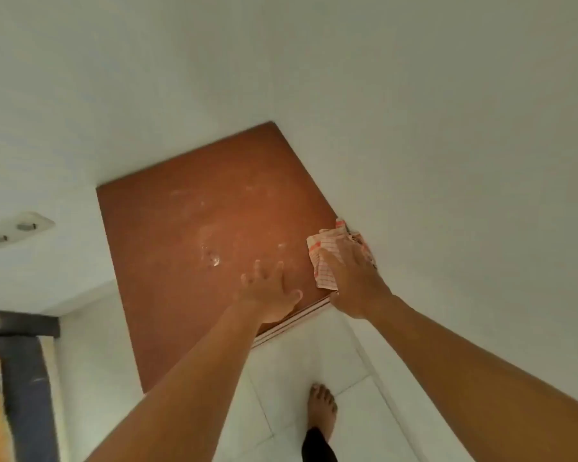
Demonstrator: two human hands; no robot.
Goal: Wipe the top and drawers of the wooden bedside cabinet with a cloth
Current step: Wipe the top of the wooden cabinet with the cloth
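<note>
The wooden bedside cabinet (187, 235) fills the middle of the head view, seen from above, its reddish-brown top marked with pale dusty smears and a small wet-looking spot. My right hand (351, 278) presses a crumpled white cloth with red checks (326, 258) onto the top's right edge, against the wall. My left hand (267, 291) lies flat with fingers spread on the top near the front right corner, holding nothing. The drawer fronts are hidden; only a thin pale edge strip shows under my left wrist.
White walls meet behind the cabinet in a corner. A wall socket (17, 228) is on the left wall. A bed frame and mattress edge (24, 388) sit at the lower left. My bare foot (321, 415) stands on white floor tiles.
</note>
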